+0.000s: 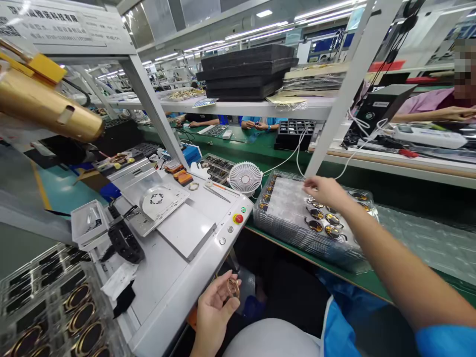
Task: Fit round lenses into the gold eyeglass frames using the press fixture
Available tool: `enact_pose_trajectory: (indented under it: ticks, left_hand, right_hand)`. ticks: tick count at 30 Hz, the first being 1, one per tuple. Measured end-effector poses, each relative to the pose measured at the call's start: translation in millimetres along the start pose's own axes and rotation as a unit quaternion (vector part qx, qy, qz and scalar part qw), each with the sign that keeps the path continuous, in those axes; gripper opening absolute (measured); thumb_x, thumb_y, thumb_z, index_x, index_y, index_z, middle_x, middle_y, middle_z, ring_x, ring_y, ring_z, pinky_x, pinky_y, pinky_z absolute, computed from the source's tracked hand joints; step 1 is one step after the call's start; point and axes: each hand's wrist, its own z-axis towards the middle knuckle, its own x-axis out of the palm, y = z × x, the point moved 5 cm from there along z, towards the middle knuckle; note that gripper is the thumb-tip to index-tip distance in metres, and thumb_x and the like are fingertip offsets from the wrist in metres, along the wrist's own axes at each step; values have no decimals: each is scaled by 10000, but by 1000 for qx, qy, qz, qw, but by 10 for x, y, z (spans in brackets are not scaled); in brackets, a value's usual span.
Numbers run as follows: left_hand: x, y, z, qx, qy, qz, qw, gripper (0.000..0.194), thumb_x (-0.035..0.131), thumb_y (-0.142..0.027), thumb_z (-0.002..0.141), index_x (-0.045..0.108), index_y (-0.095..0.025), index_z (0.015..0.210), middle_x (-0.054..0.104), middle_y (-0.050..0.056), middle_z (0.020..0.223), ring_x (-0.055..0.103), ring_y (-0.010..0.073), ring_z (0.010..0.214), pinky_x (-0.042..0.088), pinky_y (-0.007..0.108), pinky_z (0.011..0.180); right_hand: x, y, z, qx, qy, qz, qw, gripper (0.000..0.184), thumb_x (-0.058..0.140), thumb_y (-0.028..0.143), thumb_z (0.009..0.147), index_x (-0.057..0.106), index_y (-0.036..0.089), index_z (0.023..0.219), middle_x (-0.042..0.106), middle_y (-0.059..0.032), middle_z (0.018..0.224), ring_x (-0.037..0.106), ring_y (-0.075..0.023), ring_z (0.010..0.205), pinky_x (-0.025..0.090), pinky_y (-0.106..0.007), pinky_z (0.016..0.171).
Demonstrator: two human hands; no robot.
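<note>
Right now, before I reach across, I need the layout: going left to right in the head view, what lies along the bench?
small white box, metal plate with round cutout, white fan, clear tray of round gold parts, bubble wrap

A thin gold ring (233, 288) is pinched in the left hand (213, 313). Round gold-rimmed parts (316, 213) are laid out in a clear plastic tray (297, 245).
</note>
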Motion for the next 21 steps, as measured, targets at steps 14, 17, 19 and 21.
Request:
enact_pose_trajectory:
  ticks: [14, 17, 19, 21]
  left_hand:
    - [-116, 28, -98, -13, -5, 39, 999, 540, 970, -445, 592, 778, -189, 1027, 812, 145, 1027, 769, 346, 1052, 600, 465, 986]
    - [-73, 2, -73, -28, 28, 21, 999, 531, 971, -388, 616, 769, -197, 1069, 804, 138, 1036, 764, 342, 1061, 592, 454, 990]
    - [24, -44, -50, -33, 74, 18, 997, 576, 981, -364, 606, 766, -206, 1117, 781, 157, 1129, 760, 346, 1062, 607, 441, 948]
    - [168, -124, -30, -19, 141, 12, 990, 688, 1007, -351, 555, 756, -240, 1185, 675, 186, 1371, 764, 342, 1033, 625, 431, 891]
  right_hand:
    - [-213, -516, 439, -16, -16, 28, 999, 318, 808, 415, 691, 541, 271, 594, 525, 11, 477, 632, -212, 597, 578, -418, 778]
    - [-60, -224, 94, 23, -34, 86, 995, 277, 766, 391, 731, 640, 236, 923, 677, -18, 664, 661, -222, 628, 581, -391, 663]
    - [281, 153, -269, 34, 22, 206, 978, 501, 743, 408, 782, 578, 196, 1204, 705, -28, 797, 670, -204, 608, 575, -355, 574]
    - [721, 628, -700, 34, 113, 384, 916, 600, 764, 416, 815, 502, 213, 1315, 648, 5, 839, 677, -175, 604, 606, -352, 596]
